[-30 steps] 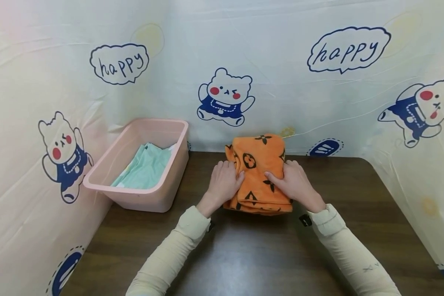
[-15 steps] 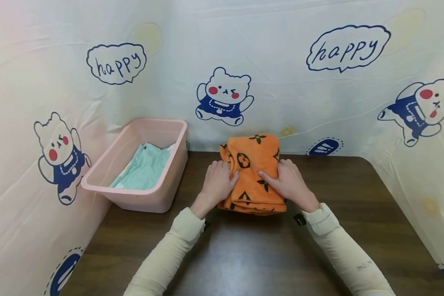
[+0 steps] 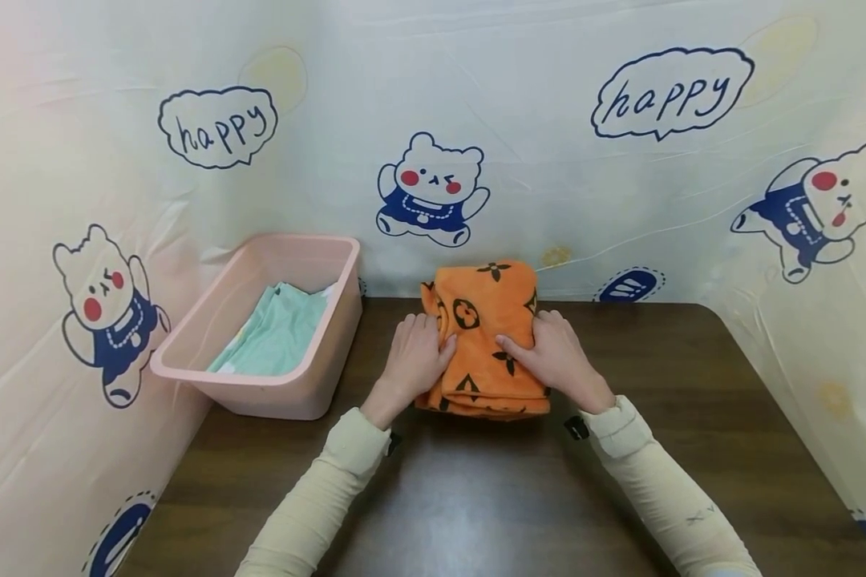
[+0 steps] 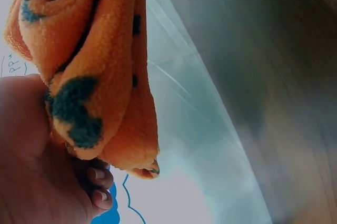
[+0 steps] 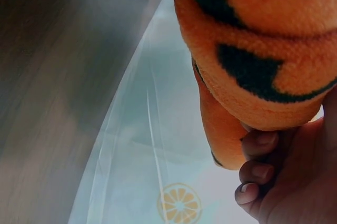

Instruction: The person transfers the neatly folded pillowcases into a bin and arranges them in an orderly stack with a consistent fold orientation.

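Observation:
A folded bundle of orange fleece cloth (image 3: pixel 485 340) with dark flower and diamond motifs is held over the rear middle of the table. My left hand (image 3: pixel 416 349) grips its left side, thumb on the front face and fingers behind. On the opposite side my right hand (image 3: pixel 557 353) grips it the same way. In the left wrist view, fingertips (image 4: pixel 100 174) curl under thick folds of the cloth (image 4: pixel 105 77). The right wrist view has curled fingers (image 5: pixel 256 171) against the underside of the cloth (image 5: pixel 263 50). Some fingers are hidden by the fabric.
A pink plastic basin (image 3: pixel 310 385) stands left of the hands on the dark wooden table (image 3: pixel 462 497). Mint-green folded fabric (image 3: pixel 274 328) lies inside it. A pale curtain (image 3: pixel 534 184) with printed bears hangs behind the table and along both sides.
Both hands have shifted slightly left together with the orange cloth, keeping their grip. The whole view has also drifted a little. The basin stays in its place on the table.

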